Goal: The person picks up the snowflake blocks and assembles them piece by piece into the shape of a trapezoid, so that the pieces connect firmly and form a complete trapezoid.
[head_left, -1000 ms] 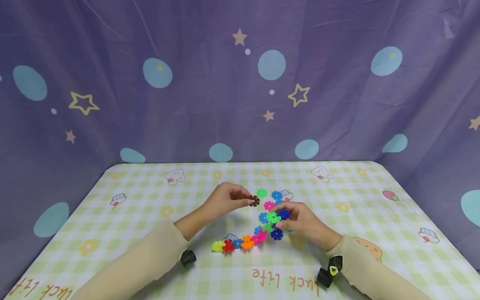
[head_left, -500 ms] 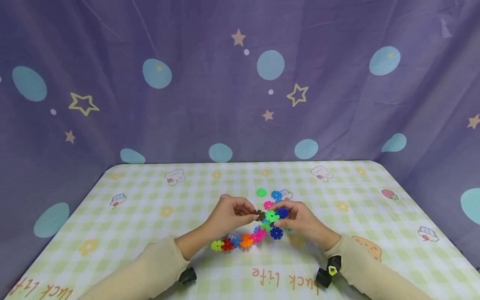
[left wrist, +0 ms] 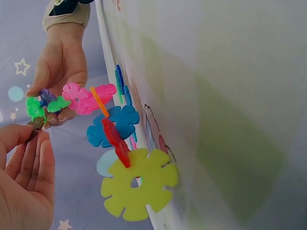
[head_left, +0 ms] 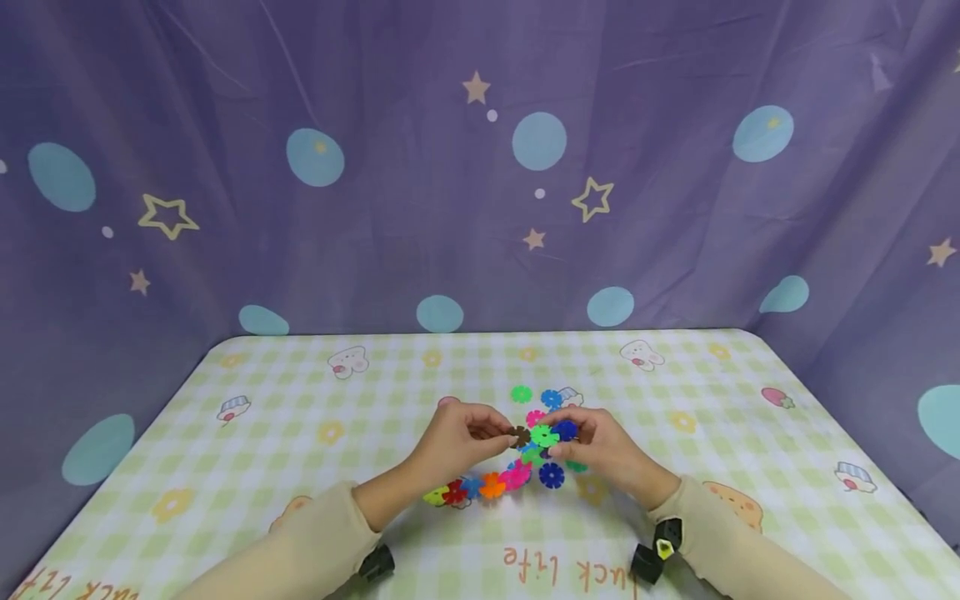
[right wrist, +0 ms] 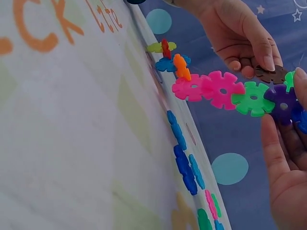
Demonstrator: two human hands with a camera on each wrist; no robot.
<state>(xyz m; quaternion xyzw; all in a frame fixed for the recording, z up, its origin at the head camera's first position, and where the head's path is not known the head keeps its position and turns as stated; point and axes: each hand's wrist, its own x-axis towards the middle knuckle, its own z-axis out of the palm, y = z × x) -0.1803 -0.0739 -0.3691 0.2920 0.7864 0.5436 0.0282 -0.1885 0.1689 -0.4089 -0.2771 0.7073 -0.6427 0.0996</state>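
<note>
My left hand (head_left: 465, 437) pinches a brown snowflake disc (head_left: 521, 436) between thumb and fingers. The disc's edge meets a bright green disc (head_left: 544, 436) at the near end of a chain of interlocked discs. My right hand (head_left: 603, 447) grips that end of the chain, thumb and fingers around a purple disc (right wrist: 284, 106). From there the chain runs left through pink (right wrist: 223, 90), orange (head_left: 492, 485), blue (left wrist: 112, 125) and red (left wrist: 115, 142) discs to a yellow-green disc (left wrist: 139, 184). In both wrist views the chain hangs off the tabletop.
Loose discs lie on the checked tablecloth (head_left: 750, 450): a green disc (head_left: 521, 394) and a blue disc (head_left: 551, 400) beyond the hands, a pink disc (head_left: 536, 418) between them, and a dark blue disc (head_left: 552, 476) nearer. A purple curtain (head_left: 375, 167) stands behind the table.
My left hand has brought the brown disc down and rightward against the green disc on the chain. The right hand has kept its grip in nearly the same place.
</note>
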